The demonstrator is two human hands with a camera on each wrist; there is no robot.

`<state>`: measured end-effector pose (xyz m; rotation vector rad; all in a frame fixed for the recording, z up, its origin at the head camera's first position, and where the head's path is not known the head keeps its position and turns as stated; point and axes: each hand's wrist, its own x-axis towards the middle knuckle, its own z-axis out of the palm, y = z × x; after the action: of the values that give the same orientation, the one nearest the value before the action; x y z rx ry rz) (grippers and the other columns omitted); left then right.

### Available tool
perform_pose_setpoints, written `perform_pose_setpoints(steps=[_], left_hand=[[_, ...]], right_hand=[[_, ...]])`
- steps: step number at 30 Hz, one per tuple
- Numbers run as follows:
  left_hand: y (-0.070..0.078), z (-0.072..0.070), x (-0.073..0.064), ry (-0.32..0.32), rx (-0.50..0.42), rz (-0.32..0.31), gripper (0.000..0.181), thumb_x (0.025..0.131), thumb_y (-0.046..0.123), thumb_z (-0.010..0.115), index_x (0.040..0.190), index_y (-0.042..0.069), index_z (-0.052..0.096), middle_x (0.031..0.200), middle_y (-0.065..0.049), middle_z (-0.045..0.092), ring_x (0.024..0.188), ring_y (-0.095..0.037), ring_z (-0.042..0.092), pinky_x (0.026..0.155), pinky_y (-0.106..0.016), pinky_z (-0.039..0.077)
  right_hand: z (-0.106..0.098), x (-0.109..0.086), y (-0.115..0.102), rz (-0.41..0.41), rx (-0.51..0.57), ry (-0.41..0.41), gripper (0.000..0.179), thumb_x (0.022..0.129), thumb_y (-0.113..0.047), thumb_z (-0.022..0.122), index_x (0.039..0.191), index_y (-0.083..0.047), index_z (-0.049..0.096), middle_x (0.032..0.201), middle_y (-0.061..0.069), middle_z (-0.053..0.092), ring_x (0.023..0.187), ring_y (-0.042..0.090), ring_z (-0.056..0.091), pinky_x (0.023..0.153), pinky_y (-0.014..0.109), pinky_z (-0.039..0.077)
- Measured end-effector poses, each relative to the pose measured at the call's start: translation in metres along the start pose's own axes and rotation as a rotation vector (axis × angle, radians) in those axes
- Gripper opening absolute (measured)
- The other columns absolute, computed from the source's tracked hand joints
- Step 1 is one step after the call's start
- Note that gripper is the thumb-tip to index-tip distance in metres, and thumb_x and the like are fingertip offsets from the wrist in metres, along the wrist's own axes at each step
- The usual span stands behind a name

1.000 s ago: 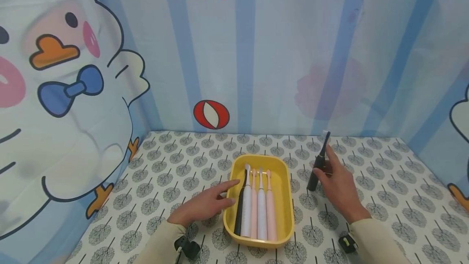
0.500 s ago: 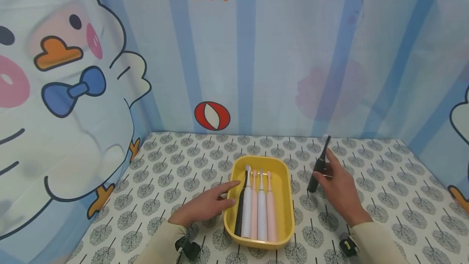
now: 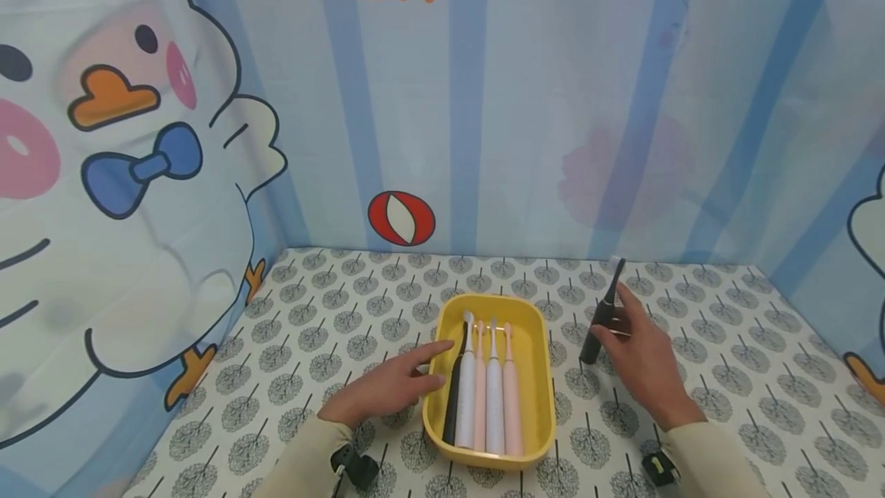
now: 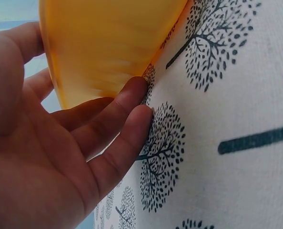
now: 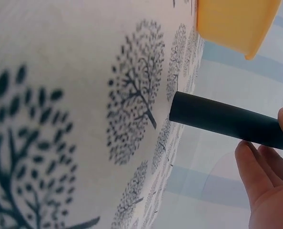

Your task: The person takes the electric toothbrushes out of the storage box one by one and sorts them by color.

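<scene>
My right hand (image 3: pixel 646 363) pinches a black electric toothbrush (image 3: pixel 601 321) between thumb and fingers, to the right of the yellow tray (image 3: pixel 542 406). It stands nearly upright, head up and leaning right, its base close to the tablecloth. In the right wrist view, the dark handle (image 5: pixel 222 117) lies between thumb and fingertips. My left hand (image 3: pixel 390 384) holds the tray's left side, thumb and index finger over the rim. The left wrist view has its other fingers (image 4: pixel 127 95) along the outer wall. Inside the tray lie black, white (image 3: pixel 465 406) and pink (image 3: pixel 512 406) electric toothbrushes, side by side.
A tablecloth (image 3: pixel 311 367) printed with grey trees covers the table. Behind it hangs a blue striped curtain (image 3: pixel 518 98), with a large cartoon duck (image 3: pixel 159 252) on the left. Each wrist wears a small black camera, like the left one (image 3: pixel 354 467).
Both hands keep their hold, and the tray and toothbrushes stay in place. The black toothbrush in the right hand sits slightly lower in the head view, which itself shifts a little.
</scene>
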<state>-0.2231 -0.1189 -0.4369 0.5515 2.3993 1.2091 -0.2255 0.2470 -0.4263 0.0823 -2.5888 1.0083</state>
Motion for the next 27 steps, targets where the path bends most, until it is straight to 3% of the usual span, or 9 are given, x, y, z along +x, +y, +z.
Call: perform_pose_setpoints(steps=[13, 18, 27], left_hand=[[0.001, 0.000, 0.001, -0.001, -0.013, -0.029, 0.049, 0.092, 0.044, 0.051, 0.138, 0.046, 0.034, 0.143, 0.005, 0.034, 0.116, -0.022, 0.048, 0.083, -0.038, 0.046], [0.001, 0.000, 0.001, -0.006, -0.030, -0.028, 0.050, 0.092, 0.044, 0.051, 0.138, 0.045, 0.034, 0.143, 0.005, 0.034, 0.115, -0.021, 0.048, 0.082, -0.037, 0.046], [0.000, 0.001, 0.001, 0.000, -0.059, -0.030, 0.051, 0.091, 0.044, 0.053, 0.139, 0.044, 0.035, 0.143, 0.004, 0.034, 0.115, -0.022, 0.048, 0.078, -0.035, 0.047]], right_hand=[[-0.023, -0.008, -0.012, -0.042, -0.025, 0.094, 0.074, 0.091, -0.030, 0.060, 0.148, -0.029, 0.014, 0.122, 0.017, 0.054, 0.099, 0.036, 0.058, 0.079, 0.049, 0.048], [-0.032, -0.016, -0.031, -0.035, -0.002, 0.154, 0.071, 0.090, -0.033, 0.060, 0.147, -0.034, 0.018, 0.121, 0.013, 0.056, 0.097, 0.033, 0.060, 0.079, 0.046, 0.048], [-0.035, -0.020, -0.077, -0.065, 0.093, 0.133, 0.067, 0.088, -0.037, 0.061, 0.144, -0.040, 0.024, 0.114, 0.004, 0.060, 0.095, 0.024, 0.062, 0.079, 0.041, 0.050]])
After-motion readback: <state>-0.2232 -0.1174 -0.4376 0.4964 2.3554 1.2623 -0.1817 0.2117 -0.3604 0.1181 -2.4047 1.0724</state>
